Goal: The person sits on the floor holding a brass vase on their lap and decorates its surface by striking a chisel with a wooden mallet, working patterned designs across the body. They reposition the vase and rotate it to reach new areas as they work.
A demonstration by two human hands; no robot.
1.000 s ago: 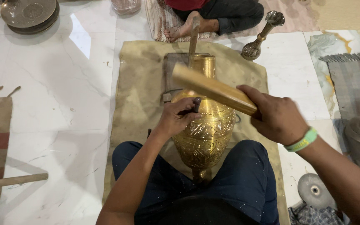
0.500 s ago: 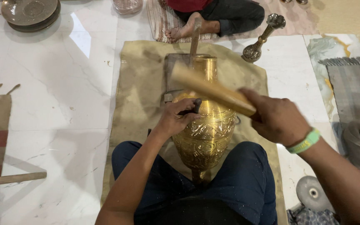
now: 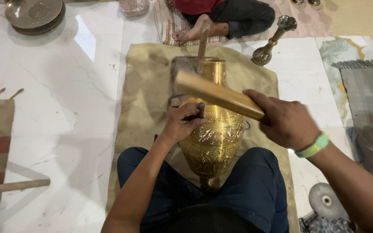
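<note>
An engraved brass vase (image 3: pixel 214 133) lies lengthwise between my knees on a tan cloth (image 3: pixel 147 86), its neck resting on a wooden block (image 3: pixel 182 67). My left hand (image 3: pixel 180 125) pinches a small dark punch (image 3: pixel 197 113) against the vase's shoulder. My right hand (image 3: pixel 283 118), with a green wristband, grips a flat wooden mallet (image 3: pixel 216 92) held just above the punch.
Another person sits at the top, a bare foot (image 3: pixel 191 32) on a striped mat. A brass stand (image 3: pixel 273 41) lies at the upper right, stacked metal plates (image 3: pixel 35 15) at the upper left. A wooden stick (image 3: pixel 22 185) lies left, a grey disc (image 3: pixel 327 200) lower right.
The mallet's far end has swung a little lower and left, toward the punch. My left hand and the vase have stayed in place.
</note>
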